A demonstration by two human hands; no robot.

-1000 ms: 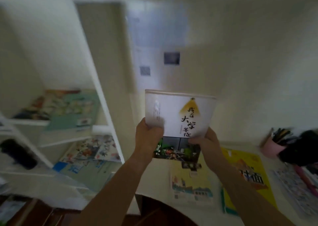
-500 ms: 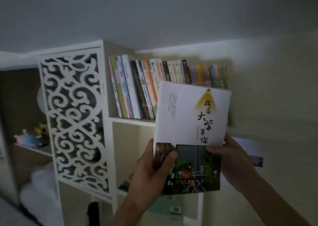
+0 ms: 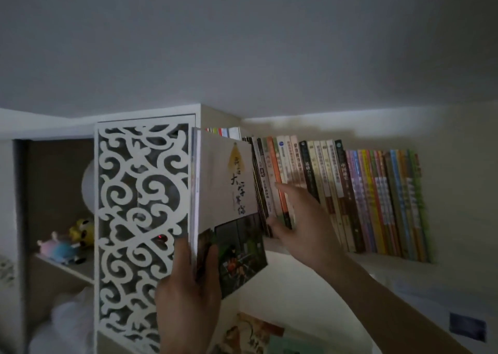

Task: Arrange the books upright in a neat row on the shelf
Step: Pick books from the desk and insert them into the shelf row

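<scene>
A white book (image 3: 226, 186) with Chinese title lettering and a dark photo at its bottom stands upright at the left end of the shelf row. My left hand (image 3: 188, 294) grips its lower edge, thumb on the cover. My right hand (image 3: 299, 219) has straight fingers that press against the spines of the standing books (image 3: 350, 192). That row of several upright books fills the shelf (image 3: 390, 262) from the held book to the right. A few taller books behind the held one are mostly hidden.
A white carved lattice panel (image 3: 140, 219) stands left of the row. Behind it, a cubby holds small plush toys (image 3: 64, 246). Books lie flat on the lower shelf (image 3: 258, 335). The ceiling is close above the shelf.
The book turned edge-on and moved up to the left end of the row. My right hand let go of it and now presses on the spines of the standing books.
</scene>
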